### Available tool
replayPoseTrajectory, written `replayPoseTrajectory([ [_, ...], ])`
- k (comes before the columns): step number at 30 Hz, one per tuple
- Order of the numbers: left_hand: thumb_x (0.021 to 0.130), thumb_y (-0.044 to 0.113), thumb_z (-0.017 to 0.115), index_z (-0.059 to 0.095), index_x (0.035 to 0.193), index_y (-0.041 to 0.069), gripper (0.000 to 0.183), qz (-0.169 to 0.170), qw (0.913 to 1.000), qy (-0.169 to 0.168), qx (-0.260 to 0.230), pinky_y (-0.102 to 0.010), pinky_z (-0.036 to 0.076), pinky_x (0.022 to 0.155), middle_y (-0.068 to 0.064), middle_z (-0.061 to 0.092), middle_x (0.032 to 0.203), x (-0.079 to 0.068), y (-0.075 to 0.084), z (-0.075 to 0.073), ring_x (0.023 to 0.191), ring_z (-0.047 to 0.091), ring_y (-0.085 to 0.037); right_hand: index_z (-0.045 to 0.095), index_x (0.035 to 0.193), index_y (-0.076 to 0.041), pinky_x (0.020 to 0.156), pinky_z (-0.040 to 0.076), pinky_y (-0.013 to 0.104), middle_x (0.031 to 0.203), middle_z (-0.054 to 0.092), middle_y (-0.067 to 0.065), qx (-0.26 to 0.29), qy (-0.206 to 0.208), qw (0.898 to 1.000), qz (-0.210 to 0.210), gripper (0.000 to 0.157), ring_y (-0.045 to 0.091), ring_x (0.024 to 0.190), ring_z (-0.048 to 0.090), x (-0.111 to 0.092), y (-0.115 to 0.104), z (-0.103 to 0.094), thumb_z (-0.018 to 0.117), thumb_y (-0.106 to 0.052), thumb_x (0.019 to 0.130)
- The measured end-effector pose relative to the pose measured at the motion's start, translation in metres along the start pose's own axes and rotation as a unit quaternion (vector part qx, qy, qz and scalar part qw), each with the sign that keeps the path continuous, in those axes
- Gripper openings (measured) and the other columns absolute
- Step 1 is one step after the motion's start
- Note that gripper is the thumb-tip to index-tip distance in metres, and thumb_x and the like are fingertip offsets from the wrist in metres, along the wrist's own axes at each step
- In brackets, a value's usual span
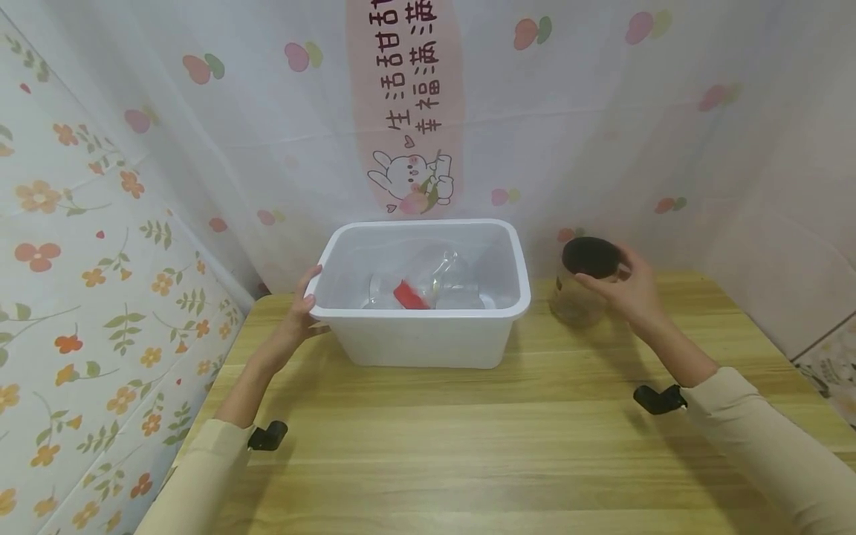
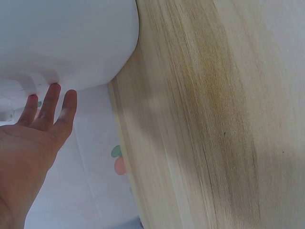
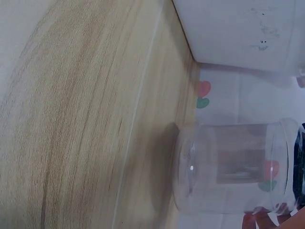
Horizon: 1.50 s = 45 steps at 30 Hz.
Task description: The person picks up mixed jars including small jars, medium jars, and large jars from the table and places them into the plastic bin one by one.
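A white plastic tub (image 1: 421, 338) stands on the wooden table, near its back edge. My left hand (image 1: 297, 316) is at the tub's left end, holding the rim; in the left wrist view three fingers (image 2: 52, 107) touch the outer wall beneath it. To the right of the tub, my right hand (image 1: 628, 293) grips a clear jar (image 3: 238, 167) by its black lid (image 1: 591, 257). The jar is upright, with its base at or just over the tabletop; I cannot tell which. Inside the tub lie several clear plastic pieces (image 1: 458, 297) and a red item (image 1: 409, 296).
The wooden table (image 1: 428, 446) runs toward me in front of the tub. A white printed curtain (image 1: 267, 148) hangs right behind the table, and a floral one (image 1: 100, 297) hangs on the left. Small black mounts (image 1: 658, 399) stick out at both sleeves.
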<state>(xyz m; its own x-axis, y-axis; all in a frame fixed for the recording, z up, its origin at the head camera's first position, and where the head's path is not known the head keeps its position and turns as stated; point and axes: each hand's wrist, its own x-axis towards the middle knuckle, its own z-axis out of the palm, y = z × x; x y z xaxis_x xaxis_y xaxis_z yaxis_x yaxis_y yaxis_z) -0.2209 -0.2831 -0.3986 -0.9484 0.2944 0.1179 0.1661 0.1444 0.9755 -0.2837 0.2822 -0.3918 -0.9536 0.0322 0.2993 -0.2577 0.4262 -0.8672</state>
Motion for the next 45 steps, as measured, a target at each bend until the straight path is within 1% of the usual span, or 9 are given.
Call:
replayPoseTrajectory([
  [4, 0.102, 0.049, 0.029, 0.002, 0.161, 0.035, 0.066, 0.000, 1.0000, 0.001, 0.000, -0.074, 0.026, 0.104, -0.020, 0.016, 0.156, -0.001, 0.000, 0.000, 0.134, 0.032, -0.053, 0.047, 0.150, -0.007, 0.077, 0.044, 0.017, 0.142, 0.049, 0.015, 0.001, 0.003, 1.000, -0.013, 0.075, 0.030, 0.116, 0.049, -0.001, -0.002, 0.002, 0.084, -0.015, 0.086],
  [10, 0.103, 0.049, 0.030, 0.002, 0.161, 0.034, 0.066, -0.002, 1.0000, 0.002, -0.005, -0.074, 0.026, 0.104, -0.021, 0.017, 0.156, -0.002, -0.001, 0.000, 0.135, 0.031, -0.054, 0.051, 0.148, -0.010, 0.074, 0.047, 0.017, 0.138, 0.052, 0.010, 0.014, 0.001, 1.000, -0.026, 0.073, 0.023, 0.108, 0.053, -0.001, -0.005, 0.005, 0.086, -0.013, 0.084],
  [20, 0.103, 0.050, 0.029, 0.002, 0.161, 0.034, 0.066, 0.004, 1.0000, 0.001, 0.002, -0.075, 0.026, 0.104, -0.021, 0.016, 0.156, -0.001, 0.001, 0.001, 0.134, 0.031, -0.054, 0.050, 0.148, -0.013, 0.071, 0.050, 0.017, 0.140, 0.051, 0.009, 0.022, -0.007, 0.999, -0.026, 0.073, 0.021, 0.107, 0.055, -0.002, -0.014, 0.007, 0.086, -0.014, 0.085],
  [25, 0.103, 0.049, 0.029, 0.002, 0.161, 0.034, 0.066, 0.004, 1.0000, 0.001, 0.005, -0.075, 0.027, 0.103, -0.021, 0.017, 0.155, -0.001, 0.001, 0.000, 0.134, 0.032, -0.053, 0.050, 0.149, -0.014, 0.074, 0.049, 0.017, 0.141, 0.051, 0.008, 0.005, -0.009, 1.000, -0.026, 0.074, 0.019, 0.108, 0.055, -0.004, -0.020, 0.009, 0.086, -0.017, 0.084],
  [32, 0.103, 0.050, 0.029, 0.002, 0.160, 0.035, 0.065, 0.005, 1.0000, -0.001, 0.005, -0.074, 0.027, 0.104, -0.018, 0.016, 0.156, -0.001, 0.000, 0.000, 0.134, 0.032, -0.053, 0.053, 0.147, -0.014, 0.069, 0.049, 0.017, 0.137, 0.055, 0.008, -0.005, -0.004, 0.999, -0.036, 0.073, 0.018, 0.098, 0.058, -0.004, -0.025, 0.010, 0.088, -0.016, 0.082],
  [37, 0.103, 0.050, 0.029, 0.002, 0.160, 0.034, 0.065, 0.003, 1.0000, 0.001, 0.000, -0.074, 0.026, 0.104, -0.020, 0.016, 0.156, 0.000, 0.000, 0.000, 0.134, 0.031, -0.053, 0.054, 0.146, -0.014, 0.069, 0.049, 0.018, 0.135, 0.056, 0.008, -0.004, -0.004, 0.999, -0.038, 0.073, 0.016, 0.096, 0.059, -0.004, -0.028, 0.010, 0.088, -0.016, 0.082],
  [45, 0.103, 0.050, 0.029, 0.002, 0.160, 0.034, 0.065, 0.002, 1.0000, 0.001, 0.004, -0.074, 0.028, 0.104, -0.021, 0.018, 0.154, 0.000, 0.002, 0.001, 0.134, 0.032, -0.054, 0.055, 0.146, -0.014, 0.069, 0.048, 0.019, 0.135, 0.056, 0.005, 0.003, -0.006, 0.999, -0.042, 0.073, 0.018, 0.097, 0.058, -0.005, -0.033, 0.009, 0.089, -0.016, 0.081],
])
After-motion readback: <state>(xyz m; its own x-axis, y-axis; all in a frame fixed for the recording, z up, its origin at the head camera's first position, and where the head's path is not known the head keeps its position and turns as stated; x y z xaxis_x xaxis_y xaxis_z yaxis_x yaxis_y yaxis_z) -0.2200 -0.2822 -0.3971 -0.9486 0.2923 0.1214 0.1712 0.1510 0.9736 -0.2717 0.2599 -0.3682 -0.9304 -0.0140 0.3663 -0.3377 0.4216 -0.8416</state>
